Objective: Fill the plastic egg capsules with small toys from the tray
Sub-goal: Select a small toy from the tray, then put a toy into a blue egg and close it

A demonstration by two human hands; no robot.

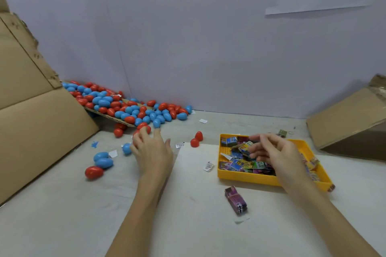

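Egg pile: red and blue plastic egg capsules (133,108) heaped on a cardboard flap, far left of the yellow plastic tray (250,177).
Loose eggs: blue egg (126,148) just left of the left hand (151,150) — long axis unclear, partly hidden; a red egg at its fingertips.
Left hand: fingers spread, relaxed, holding nothing visible; nearer the eggs.
Red half-shells (196,139): between hands, just left of tray.
Right hand (275,152): over tray, fingers curled at the small packeted toys (242,162) — whether one is pinched, cannot tell.
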